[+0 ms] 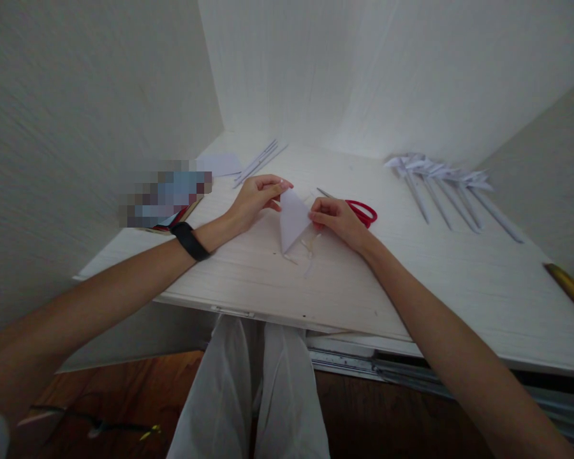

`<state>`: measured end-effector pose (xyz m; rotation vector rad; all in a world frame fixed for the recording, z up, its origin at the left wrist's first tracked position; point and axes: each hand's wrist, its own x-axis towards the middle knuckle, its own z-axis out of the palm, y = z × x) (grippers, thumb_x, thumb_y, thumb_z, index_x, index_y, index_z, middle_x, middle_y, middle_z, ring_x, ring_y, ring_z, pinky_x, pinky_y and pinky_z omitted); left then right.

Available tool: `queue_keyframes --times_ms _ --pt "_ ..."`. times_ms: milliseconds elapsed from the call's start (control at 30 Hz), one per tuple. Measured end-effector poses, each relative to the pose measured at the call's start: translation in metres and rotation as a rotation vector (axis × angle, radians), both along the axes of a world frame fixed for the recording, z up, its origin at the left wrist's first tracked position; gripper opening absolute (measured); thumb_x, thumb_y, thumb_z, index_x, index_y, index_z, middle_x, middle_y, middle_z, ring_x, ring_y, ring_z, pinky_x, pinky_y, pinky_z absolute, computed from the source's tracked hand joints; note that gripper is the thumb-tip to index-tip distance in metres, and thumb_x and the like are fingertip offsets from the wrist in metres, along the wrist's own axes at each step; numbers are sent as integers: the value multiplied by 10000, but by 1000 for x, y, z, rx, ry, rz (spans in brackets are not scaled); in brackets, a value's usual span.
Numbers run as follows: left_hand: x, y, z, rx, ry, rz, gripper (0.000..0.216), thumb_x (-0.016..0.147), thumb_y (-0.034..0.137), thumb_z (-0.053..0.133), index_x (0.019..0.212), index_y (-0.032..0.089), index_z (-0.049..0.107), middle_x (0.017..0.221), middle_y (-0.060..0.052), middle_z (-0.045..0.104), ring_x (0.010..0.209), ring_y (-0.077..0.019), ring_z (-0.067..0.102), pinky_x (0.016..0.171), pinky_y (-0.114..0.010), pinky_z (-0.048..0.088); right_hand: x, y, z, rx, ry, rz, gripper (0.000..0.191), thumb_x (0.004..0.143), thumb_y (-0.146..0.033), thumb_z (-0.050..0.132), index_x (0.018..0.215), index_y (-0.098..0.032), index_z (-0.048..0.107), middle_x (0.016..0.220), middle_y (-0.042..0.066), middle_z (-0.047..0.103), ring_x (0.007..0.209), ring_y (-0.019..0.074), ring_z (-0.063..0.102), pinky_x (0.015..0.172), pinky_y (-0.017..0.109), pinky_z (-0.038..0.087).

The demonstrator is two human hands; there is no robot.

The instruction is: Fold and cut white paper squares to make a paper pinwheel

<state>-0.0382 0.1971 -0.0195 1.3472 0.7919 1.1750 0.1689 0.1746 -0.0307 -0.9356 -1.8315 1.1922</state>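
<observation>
Between my two hands is a folded piece of white paper, raised slightly over the desk with one point angled down toward me. My left hand pinches its upper left corner, thumb and fingertips together. On the other side, my right hand grips the right corner between thumb and forefinger. Red-handled scissors lie just behind my right hand, which partly covers them. Small pale scraps are scattered on the desk below the paper.
Several folded paper pieces on rolled sticks lie at the back right. Thin paper strips and a flat white sheet rest at the back left, near a blurred book-like stack. A golden object sits at the right edge. Walls enclose the white desk.
</observation>
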Motion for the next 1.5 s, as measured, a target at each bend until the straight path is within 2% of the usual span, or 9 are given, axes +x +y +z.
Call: queue_keyframes --times_ms 333,500,633,767,833,900,1200,1367,1500 --pt "4 -7 3 -7 102 -65 244 744 357 685 699 126 619 657 13 557 578 -75 503 451 -151 401 0 1 -2 -26 -1 -42 162 776 -277 612 667 -188 532 583 -45 516 537 110 453 535 250 321" --pt "8 -10 4 -59 146 -73 266 747 375 679 764 116 618 651 14 564 507 -65 471 401 -159 346 0 -3 2 -77 -11 -48 186 796 -290 606 671 -191 509 587 -45 505 541 110 453 528 245 328" --pt "8 -12 9 -222 195 -107 243 767 369 656 786 128 630 601 52 522 389 -19 339 338 -144 241 -1 -8 8 -149 -2 -70 200 826 -277 589 671 -190 497 583 -48 485 531 98 423 498 234 291" --pt "12 -19 12 -375 254 -181 198 733 317 694 838 152 662 592 60 553 395 -29 364 331 -133 236 -1 -14 13 -306 65 -75 210 827 -276 595 666 -186 496 569 -58 447 518 85 389 477 220 264" --pt "14 -23 11 -399 240 -222 160 729 293 701 825 168 672 670 37 628 513 -65 517 409 -129 340 0 -15 14 -349 83 -48 208 804 -275 608 660 -187 487 565 -60 431 519 83 373 465 213 251" --pt "15 -27 8 -392 234 -263 139 745 293 696 844 196 687 811 21 695 707 -106 622 579 -155 456 0 -15 14 -380 119 -23 209 791 -273 609 650 -187 481 565 -58 429 522 83 375 466 207 256" --pt "20 -22 8 -423 226 -330 90 782 247 667 842 238 734 824 44 726 760 -96 643 683 -160 476 5 -6 5 -405 207 49 234 838 -310 617 672 -195 499 554 -60 427 512 82 355 473 203 265" --pt "20 -23 17 -556 178 -283 98 758 267 692 808 185 713 678 38 664 532 -60 570 496 -131 425 6 -10 15 -452 97 43 294 871 -359 589 653 -194 480 557 -48 436 539 94 369 499 222 256" --pt "18 -26 21 -549 189 -329 108 745 249 696 825 177 701 632 44 611 442 -49 507 415 -131 357 5 -14 24 -485 -23 95 305 863 -343 582 624 -189 471 559 -40 431 541 99 353 504 250 224"
